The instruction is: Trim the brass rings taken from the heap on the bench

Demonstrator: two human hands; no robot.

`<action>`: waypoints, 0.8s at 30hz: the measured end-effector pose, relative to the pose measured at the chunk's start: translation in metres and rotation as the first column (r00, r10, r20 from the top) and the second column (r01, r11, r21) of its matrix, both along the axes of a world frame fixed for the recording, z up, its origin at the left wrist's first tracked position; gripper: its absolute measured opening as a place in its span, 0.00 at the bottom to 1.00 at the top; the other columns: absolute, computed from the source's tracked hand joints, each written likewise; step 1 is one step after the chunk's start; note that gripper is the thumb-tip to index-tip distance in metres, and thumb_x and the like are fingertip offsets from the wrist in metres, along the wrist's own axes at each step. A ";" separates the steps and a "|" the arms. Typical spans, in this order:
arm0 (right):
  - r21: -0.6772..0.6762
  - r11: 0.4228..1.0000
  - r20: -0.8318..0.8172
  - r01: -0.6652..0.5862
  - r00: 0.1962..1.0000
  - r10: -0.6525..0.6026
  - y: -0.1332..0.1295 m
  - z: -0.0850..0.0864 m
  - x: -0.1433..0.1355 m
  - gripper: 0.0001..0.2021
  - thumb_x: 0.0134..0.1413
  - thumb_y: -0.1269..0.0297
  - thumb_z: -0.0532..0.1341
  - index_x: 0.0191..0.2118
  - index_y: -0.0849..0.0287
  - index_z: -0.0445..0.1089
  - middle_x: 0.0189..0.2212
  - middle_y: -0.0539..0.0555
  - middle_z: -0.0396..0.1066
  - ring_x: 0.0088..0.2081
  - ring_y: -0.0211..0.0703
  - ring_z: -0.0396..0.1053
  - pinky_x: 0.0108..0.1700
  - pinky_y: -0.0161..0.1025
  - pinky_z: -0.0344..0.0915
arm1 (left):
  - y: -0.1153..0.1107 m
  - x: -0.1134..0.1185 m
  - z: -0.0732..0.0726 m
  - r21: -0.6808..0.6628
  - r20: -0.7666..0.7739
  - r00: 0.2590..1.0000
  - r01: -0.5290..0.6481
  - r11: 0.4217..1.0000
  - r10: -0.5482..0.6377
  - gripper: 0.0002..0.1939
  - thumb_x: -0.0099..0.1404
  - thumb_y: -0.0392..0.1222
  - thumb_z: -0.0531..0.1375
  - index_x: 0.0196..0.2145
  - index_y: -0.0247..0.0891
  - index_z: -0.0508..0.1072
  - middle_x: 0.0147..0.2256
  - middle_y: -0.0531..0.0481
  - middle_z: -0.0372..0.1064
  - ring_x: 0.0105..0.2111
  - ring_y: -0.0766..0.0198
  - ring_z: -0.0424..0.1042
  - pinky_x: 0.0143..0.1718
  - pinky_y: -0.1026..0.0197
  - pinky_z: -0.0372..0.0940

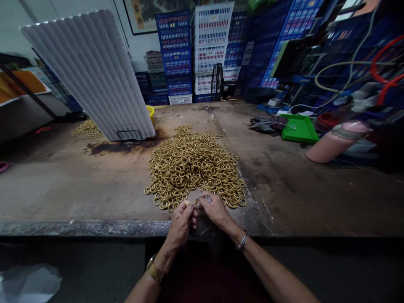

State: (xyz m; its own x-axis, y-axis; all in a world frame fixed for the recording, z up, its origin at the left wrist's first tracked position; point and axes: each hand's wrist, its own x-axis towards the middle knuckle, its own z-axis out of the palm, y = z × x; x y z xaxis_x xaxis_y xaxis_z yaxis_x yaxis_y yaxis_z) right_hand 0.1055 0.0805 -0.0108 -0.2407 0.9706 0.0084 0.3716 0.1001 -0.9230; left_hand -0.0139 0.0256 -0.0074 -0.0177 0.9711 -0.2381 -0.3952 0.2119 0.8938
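A large heap of gold-coloured rings (192,164) lies on the brown worktable (104,185). At the near edge of the heap my two hands almost meet. My left hand (182,223), with a gold watch at the wrist, is closed, its fingertips pinched round a small ring. Close beside it, my right hand (214,209) pinches at the same ring from the right; a small grey piece shows at its fingers. A silver bracelet circles the right wrist. The fingers partly hide the ring between them.
A tall corrugated white panel (91,75) leans in a black wire stand behind left, near a smaller ring pile (87,129). To the right are a dark cloth bundle (268,125), a green tray (299,128) and a pink bottle (334,143). Stacked crates (175,54) stand behind.
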 end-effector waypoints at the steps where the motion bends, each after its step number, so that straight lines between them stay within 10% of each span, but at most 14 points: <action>1: 0.064 0.998 0.073 -0.010 0.997 0.006 -0.001 -0.001 0.001 0.09 0.48 0.65 0.52 0.23 0.61 0.65 0.17 0.48 0.64 0.21 0.33 0.59 0.26 0.29 0.54 | 0.000 0.000 0.000 0.000 -0.017 1.000 -0.013 1.000 0.013 0.17 0.55 0.54 0.57 0.27 0.36 0.61 0.21 0.56 0.60 0.16 0.75 0.57 0.17 0.71 0.53; 7: 0.228 0.940 0.393 -0.254 0.907 0.149 -0.009 -0.006 0.005 0.06 0.45 0.72 0.53 0.25 0.59 0.66 0.19 0.49 0.66 0.22 0.34 0.60 0.26 0.30 0.49 | 0.002 -0.001 0.001 0.051 -0.140 0.990 -0.017 0.999 0.024 0.16 0.56 0.54 0.56 0.27 0.36 0.62 0.22 0.56 0.60 0.17 0.75 0.57 0.18 0.71 0.54; 16: 0.161 0.945 0.556 -0.284 0.817 0.151 -0.008 -0.005 0.004 0.10 0.49 0.69 0.51 0.33 0.57 0.69 0.24 0.51 0.70 0.26 0.37 0.64 0.27 0.32 0.49 | 0.002 -0.004 -0.003 0.093 -0.213 0.977 -0.011 0.996 0.030 0.16 0.57 0.53 0.55 0.25 0.36 0.62 0.21 0.56 0.60 0.16 0.75 0.57 0.18 0.71 0.54; 24: 0.253 0.955 0.641 -0.156 0.766 -0.044 0.019 -0.003 0.000 0.11 0.50 0.70 0.51 0.38 0.56 0.66 0.30 0.52 0.72 0.32 0.39 0.67 0.31 0.33 0.51 | -0.012 -0.003 0.011 -0.011 0.126 0.991 0.037 0.999 -0.035 0.14 0.54 0.50 0.59 0.25 0.36 0.63 0.25 0.52 0.65 0.22 0.70 0.64 0.20 0.68 0.58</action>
State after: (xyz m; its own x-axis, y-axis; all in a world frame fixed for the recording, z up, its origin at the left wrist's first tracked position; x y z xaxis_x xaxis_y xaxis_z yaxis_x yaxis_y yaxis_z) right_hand 0.1056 0.0994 -0.0142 -0.3413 0.9349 0.0970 0.8443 0.3503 -0.4056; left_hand -0.0168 0.0134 0.0036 0.0480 0.9672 -0.2494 -0.4964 0.2398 0.8343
